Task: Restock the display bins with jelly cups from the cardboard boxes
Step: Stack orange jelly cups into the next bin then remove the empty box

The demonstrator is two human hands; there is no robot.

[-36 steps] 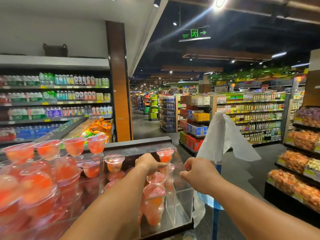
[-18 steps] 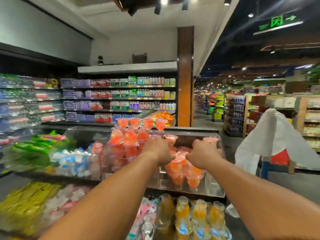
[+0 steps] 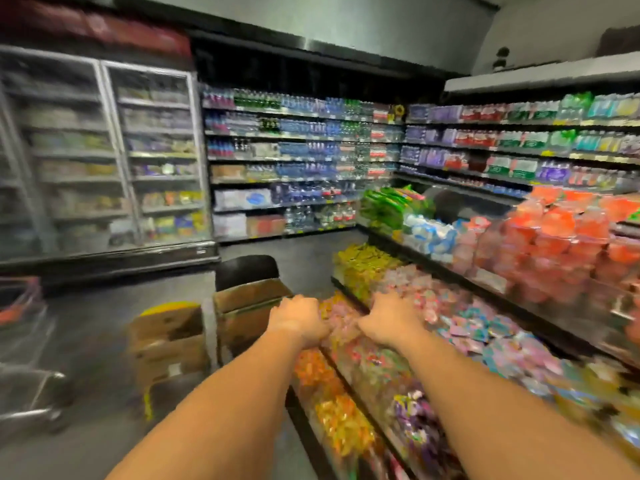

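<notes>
The frame is motion-blurred. Red jelly cups (image 3: 561,244) are stacked high in a clear display bin (image 3: 485,277) on the upper tier at the right. Two open cardboard boxes stand on the floor to the left of the display, a near box (image 3: 166,341) and a farther box (image 3: 247,308). Both my arms reach forward. My left hand (image 3: 299,320) hovers by the farther box's right edge. My right hand (image 3: 391,318) is over the lower candy bins. The fingers of both hang curled downward and I see nothing in either hand.
Lower sloped bins (image 3: 363,375) of mixed wrapped candy run along the right. A black seat back (image 3: 246,271) stands behind the boxes. A shopping cart (image 3: 24,341) is at the far left. Glass-door freezers (image 3: 104,150) and drink shelves (image 3: 301,161) line the back.
My view has swung left and down, from the jelly cup bin to the boxes on the floor. Both hands have left the bin and now hang over the lower candy bins and the box.
</notes>
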